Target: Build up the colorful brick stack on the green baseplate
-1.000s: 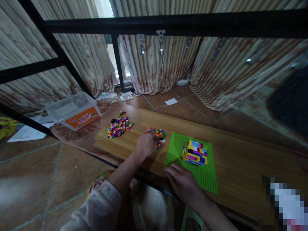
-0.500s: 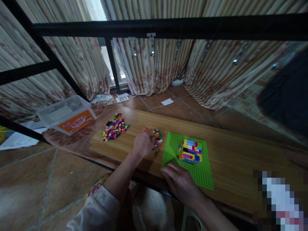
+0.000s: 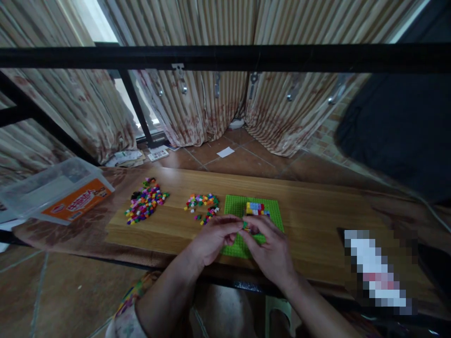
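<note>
My left hand (image 3: 216, 237) and my right hand (image 3: 270, 246) meet above the near part of a green studded baseplate (image 3: 234, 204). Between their pinched fingertips shows a small green toy brick (image 3: 245, 226); both hands are closed on it, though the fingers cover most of it. Just behind my right hand, a block built of multicoloured bricks (image 3: 255, 208) stands on the baseplate, its near side hidden. Left of the plate lies a small loose heap of bricks (image 3: 202, 201), and farther left a larger heap of mixed bricks (image 3: 146, 202).
A clear plastic bin (image 3: 70, 173) with an orange label stands at the left on a brown cloth (image 3: 45, 234). The wooden tabletop (image 3: 313, 220) carries a pixelated object (image 3: 377, 272) at the right. A black metal bar (image 3: 218, 58) with hanging hooks crosses behind, before the curtains.
My left hand has left the small heap and moved right to meet my right hand over the baseplate. My right hand has risen from the plate's near edge. The view has turned right.
</note>
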The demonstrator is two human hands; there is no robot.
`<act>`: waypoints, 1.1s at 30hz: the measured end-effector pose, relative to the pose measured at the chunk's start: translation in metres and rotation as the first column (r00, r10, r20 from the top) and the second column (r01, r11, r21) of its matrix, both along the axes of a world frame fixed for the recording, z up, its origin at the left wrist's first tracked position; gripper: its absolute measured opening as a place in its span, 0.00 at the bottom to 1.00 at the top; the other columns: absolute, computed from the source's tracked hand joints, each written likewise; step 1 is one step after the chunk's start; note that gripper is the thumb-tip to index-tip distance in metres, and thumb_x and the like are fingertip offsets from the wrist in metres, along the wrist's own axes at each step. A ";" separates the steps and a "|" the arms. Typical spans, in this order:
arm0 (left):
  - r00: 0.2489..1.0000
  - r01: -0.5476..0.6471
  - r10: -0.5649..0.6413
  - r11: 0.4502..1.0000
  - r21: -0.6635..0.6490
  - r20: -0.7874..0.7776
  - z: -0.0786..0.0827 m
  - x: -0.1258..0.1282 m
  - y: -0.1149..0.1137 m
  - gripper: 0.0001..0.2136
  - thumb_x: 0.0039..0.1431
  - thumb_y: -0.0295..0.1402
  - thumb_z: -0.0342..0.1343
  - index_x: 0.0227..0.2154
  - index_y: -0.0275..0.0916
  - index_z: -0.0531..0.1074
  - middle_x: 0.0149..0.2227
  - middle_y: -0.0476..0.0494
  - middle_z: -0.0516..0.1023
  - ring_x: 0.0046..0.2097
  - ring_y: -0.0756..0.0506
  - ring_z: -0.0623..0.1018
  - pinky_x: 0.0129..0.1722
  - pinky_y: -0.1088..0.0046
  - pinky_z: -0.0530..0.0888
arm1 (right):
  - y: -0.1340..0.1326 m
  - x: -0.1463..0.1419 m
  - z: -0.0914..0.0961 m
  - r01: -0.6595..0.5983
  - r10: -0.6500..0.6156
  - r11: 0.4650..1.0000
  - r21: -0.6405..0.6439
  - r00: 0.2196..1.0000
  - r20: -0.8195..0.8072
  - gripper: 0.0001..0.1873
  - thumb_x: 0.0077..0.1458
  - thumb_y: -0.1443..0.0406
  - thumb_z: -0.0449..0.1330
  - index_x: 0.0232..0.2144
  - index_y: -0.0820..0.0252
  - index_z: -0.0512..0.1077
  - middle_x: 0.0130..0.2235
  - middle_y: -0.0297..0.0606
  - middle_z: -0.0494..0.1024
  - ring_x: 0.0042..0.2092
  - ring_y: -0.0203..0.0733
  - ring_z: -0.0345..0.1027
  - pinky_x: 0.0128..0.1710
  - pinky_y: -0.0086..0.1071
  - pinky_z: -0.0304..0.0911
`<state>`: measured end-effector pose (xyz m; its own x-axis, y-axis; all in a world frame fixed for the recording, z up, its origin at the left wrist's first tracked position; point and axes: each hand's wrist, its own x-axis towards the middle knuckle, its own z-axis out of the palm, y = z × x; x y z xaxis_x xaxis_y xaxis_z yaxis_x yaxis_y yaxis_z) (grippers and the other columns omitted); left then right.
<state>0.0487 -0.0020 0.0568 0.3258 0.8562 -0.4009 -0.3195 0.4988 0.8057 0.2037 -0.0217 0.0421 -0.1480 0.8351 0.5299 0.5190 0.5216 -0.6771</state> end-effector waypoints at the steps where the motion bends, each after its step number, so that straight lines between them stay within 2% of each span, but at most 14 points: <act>1: 1.000 -0.004 0.004 1.000 -0.014 0.017 0.000 0.003 -0.001 0.13 0.39 0.35 0.69 0.27 0.34 0.74 0.20 0.54 0.68 0.23 0.57 0.65 0.24 0.80 0.59 | -0.001 0.002 0.000 -0.012 0.012 1.000 -0.002 1.000 0.001 0.08 0.59 0.66 0.59 0.42 0.53 0.72 0.37 0.35 0.76 0.37 0.38 0.70 0.38 0.33 0.67; 3: 1.000 -0.004 0.004 1.000 -0.019 0.021 0.000 0.007 -0.002 0.13 0.39 0.34 0.69 0.27 0.34 0.74 0.20 0.54 0.68 0.23 0.56 0.65 0.23 0.80 0.59 | -0.003 0.005 -0.001 -0.034 0.034 0.999 -0.015 0.999 0.005 0.07 0.59 0.66 0.58 0.41 0.53 0.72 0.36 0.35 0.76 0.37 0.38 0.71 0.38 0.32 0.67; 6: 0.997 0.010 -0.008 0.999 0.038 -0.072 0.000 0.010 -0.002 0.11 0.42 0.36 0.67 0.26 0.34 0.74 0.20 0.53 0.68 0.23 0.56 0.64 0.23 0.79 0.58 | -0.004 0.013 -0.002 -0.051 0.052 0.998 -0.031 0.999 0.015 0.08 0.60 0.66 0.57 0.42 0.52 0.73 0.37 0.35 0.77 0.39 0.38 0.72 0.40 0.32 0.67; 8: 0.988 -0.009 0.023 0.996 0.091 -0.153 -0.002 0.011 0.000 0.11 0.45 0.37 0.65 0.25 0.34 0.74 0.21 0.52 0.70 0.23 0.56 0.64 0.23 0.79 0.58 | 0.000 0.020 -0.002 -0.024 0.024 0.999 -0.034 1.000 0.013 0.08 0.60 0.65 0.57 0.42 0.52 0.73 0.39 0.35 0.77 0.41 0.39 0.72 0.42 0.33 0.67; 10: 0.969 -0.066 0.096 0.988 0.139 -0.226 -0.006 0.012 0.004 0.10 0.48 0.37 0.63 0.27 0.34 0.75 0.24 0.50 0.72 0.23 0.55 0.65 0.24 0.78 0.60 | 0.007 0.029 -0.002 0.054 -0.054 0.997 -0.058 0.999 0.003 0.08 0.60 0.62 0.58 0.41 0.53 0.75 0.41 0.36 0.76 0.42 0.40 0.72 0.43 0.34 0.67; 13: 0.905 -0.126 0.224 0.953 0.275 -0.361 -0.015 0.013 0.012 0.07 0.51 0.34 0.59 0.31 0.34 0.76 0.28 0.49 0.75 0.26 0.54 0.68 0.26 0.78 0.63 | 0.021 0.041 -0.004 0.180 -0.182 0.977 -0.117 0.983 -0.003 0.10 0.58 0.58 0.59 0.39 0.54 0.77 0.42 0.38 0.74 0.42 0.42 0.71 0.43 0.37 0.68; 17: 0.808 -0.046 0.306 0.885 0.463 -0.503 -0.027 0.017 0.022 0.09 0.55 0.31 0.55 0.37 0.35 0.77 0.34 0.46 0.79 0.30 0.51 0.72 0.32 0.76 0.69 | 0.036 0.049 -0.008 0.199 -0.197 0.975 -0.101 0.980 0.026 0.11 0.57 0.57 0.59 0.38 0.53 0.78 0.45 0.40 0.72 0.48 0.46 0.69 0.50 0.43 0.64; 20: 0.786 0.021 0.291 0.869 0.494 -0.546 -0.030 0.022 0.026 0.12 0.57 0.31 0.53 0.42 0.35 0.76 0.38 0.44 0.80 0.33 0.49 0.75 0.34 0.74 0.71 | 0.040 0.049 -0.013 0.164 -0.161 0.983 -0.079 0.986 0.049 0.11 0.57 0.58 0.60 0.39 0.52 0.78 0.47 0.41 0.71 0.50 0.47 0.66 0.52 0.45 0.62; 27: 0.724 0.064 0.333 0.839 0.541 -0.603 -0.031 0.027 0.029 0.11 0.56 0.26 0.53 0.41 0.36 0.76 0.41 0.43 0.80 0.41 0.47 0.77 0.44 0.71 0.73 | 0.042 0.044 -0.018 0.125 -0.120 0.991 -0.045 0.988 0.096 0.09 0.55 0.59 0.62 0.39 0.49 0.78 0.51 0.40 0.70 0.51 0.49 0.64 0.53 0.47 0.61; 33: 0.705 0.050 0.402 0.793 0.607 -0.584 -0.036 0.030 0.027 0.11 0.56 0.26 0.53 0.41 0.37 0.76 0.40 0.44 0.80 0.37 0.48 0.77 0.41 0.72 0.74 | 0.045 0.040 -0.019 0.127 -0.121 0.990 -0.070 0.989 0.082 0.10 0.55 0.59 0.62 0.40 0.49 0.79 0.53 0.40 0.70 0.52 0.50 0.63 0.52 0.47 0.62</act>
